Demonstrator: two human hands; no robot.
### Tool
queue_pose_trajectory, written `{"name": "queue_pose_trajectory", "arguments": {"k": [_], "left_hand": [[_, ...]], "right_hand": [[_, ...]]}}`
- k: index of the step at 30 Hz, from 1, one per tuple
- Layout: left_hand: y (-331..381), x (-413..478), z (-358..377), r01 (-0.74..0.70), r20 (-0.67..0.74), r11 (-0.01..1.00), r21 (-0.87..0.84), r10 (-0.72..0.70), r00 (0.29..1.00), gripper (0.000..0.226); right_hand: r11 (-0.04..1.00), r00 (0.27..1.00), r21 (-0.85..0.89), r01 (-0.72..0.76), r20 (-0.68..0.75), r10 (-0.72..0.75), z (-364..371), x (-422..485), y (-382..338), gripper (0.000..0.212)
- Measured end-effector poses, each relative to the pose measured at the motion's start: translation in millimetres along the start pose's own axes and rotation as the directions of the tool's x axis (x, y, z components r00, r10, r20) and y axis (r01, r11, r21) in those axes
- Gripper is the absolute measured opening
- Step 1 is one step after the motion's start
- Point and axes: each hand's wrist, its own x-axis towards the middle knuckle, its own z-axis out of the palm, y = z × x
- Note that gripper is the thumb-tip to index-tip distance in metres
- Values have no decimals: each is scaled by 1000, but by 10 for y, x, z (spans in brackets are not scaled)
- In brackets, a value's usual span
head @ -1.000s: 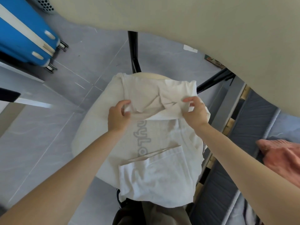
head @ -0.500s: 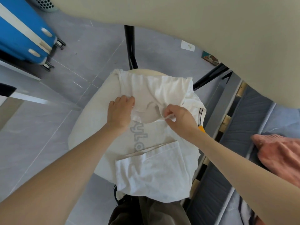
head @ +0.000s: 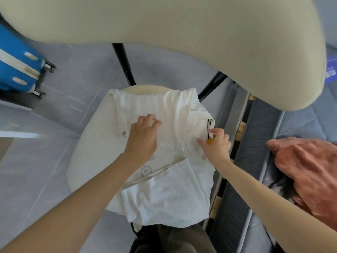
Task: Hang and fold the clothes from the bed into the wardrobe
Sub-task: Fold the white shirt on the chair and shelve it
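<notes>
A white T-shirt (head: 164,194) with grey lettering lies partly folded on the cream chair seat (head: 91,157). Its far part is folded over toward me. My left hand (head: 144,137) rests on the middle of the shirt with fingers bent, holding the fold down. My right hand (head: 217,145) pinches the shirt's right edge beside a black-and-white label strip (head: 208,128) and a small orange tag (head: 209,141).
The cream chair back (head: 182,30) fills the top of the view on black legs (head: 124,64). A blue suitcase (head: 16,66) stands at the left on the grey tiled floor. At the right is the bed (head: 259,161) with a pink-orange garment (head: 306,172).
The shirt's far part, held up by both hands a second ago, now lies folded down. My left hand has moved onto the middle, my right hand out to the right edge.
</notes>
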Motion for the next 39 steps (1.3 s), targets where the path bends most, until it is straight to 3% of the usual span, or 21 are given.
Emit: {"name": "queue_pose_trajectory", "arguments": {"k": [2, 4, 8, 12, 16, 19, 22, 30, 32, 35, 39], "left_hand": [[209, 158, 0, -195, 108, 977, 88, 185, 977, 72], [412, 329, 3, -361, 233, 916, 178, 317, 919, 84], [764, 685, 36, -505, 403, 767, 395, 350, 846, 94], [1004, 966, 124, -608, 517, 584, 538, 341, 785, 98], [1091, 1179, 195, -697, 621, 367, 615, 318, 716, 91], [1182, 1285, 203, -751, 672, 308, 585, 335, 661, 93], [1196, 1358, 163, -785, 691, 235, 574, 377, 618, 96], [885, 1275, -76, -827, 745, 37, 561, 412, 524, 41], [830, 1265, -150, -797, 725, 29, 603, 398, 562, 35], [861, 1283, -225, -736, 654, 110, 668, 385, 651, 33], [1015, 1353, -360, -640, 528, 286, 713, 382, 759, 36]], "right_hand": [[980, 976, 94, -177, 145, 163, -24, 17, 91, 94], [948, 929, 180, -263, 313, 198, -76, -4, 210, 123], [956, 830, 71, -284, 518, 208, -149, -104, 625, 144], [962, 816, -143, -233, 509, 274, -126, -215, 909, 124], [991, 831, -71, -118, 539, 137, -105, -344, 931, 111], [997, 863, -5, -71, 502, 64, -55, -496, 925, 105], [997, 902, -81, -5, 429, 39, -17, -638, 900, 80], [978, 871, -204, 33, 486, 72, -189, -497, 691, 27], [977, 863, -209, 34, 500, 77, -289, -444, 662, 23], [967, 881, -247, 66, 469, 60, -426, -402, 599, 23], [944, 958, -329, -8, 268, 102, -695, -332, 529, 40]]}}
